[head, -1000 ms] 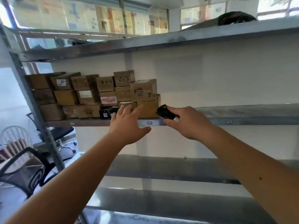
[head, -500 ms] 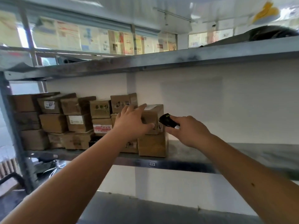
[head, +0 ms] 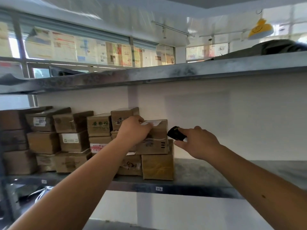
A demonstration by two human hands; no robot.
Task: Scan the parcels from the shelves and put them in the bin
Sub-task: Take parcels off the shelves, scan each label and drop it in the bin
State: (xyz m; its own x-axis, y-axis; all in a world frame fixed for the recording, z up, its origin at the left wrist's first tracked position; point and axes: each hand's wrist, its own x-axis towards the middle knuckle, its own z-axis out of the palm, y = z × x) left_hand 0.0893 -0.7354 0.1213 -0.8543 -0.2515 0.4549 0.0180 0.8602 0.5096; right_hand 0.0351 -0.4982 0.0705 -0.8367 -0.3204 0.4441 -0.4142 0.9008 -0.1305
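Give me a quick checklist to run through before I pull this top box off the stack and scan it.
1. Left hand grips the top box, fingers curled over its upper edge: ok.
2. Scanner held in right hand: ok.
3. Scanner aimed at the white label on the box top: not ok, it sits beside the box.
4. Label uncovered: not ok, fingers overlap part of it.
5. Box underneath steady on the shelf: ok.
6. Bin within reach: cannot tell, it is out of view.

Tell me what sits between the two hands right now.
In the head view, the top cardboard parcel and the black scanner lie between the left hand and right hand.
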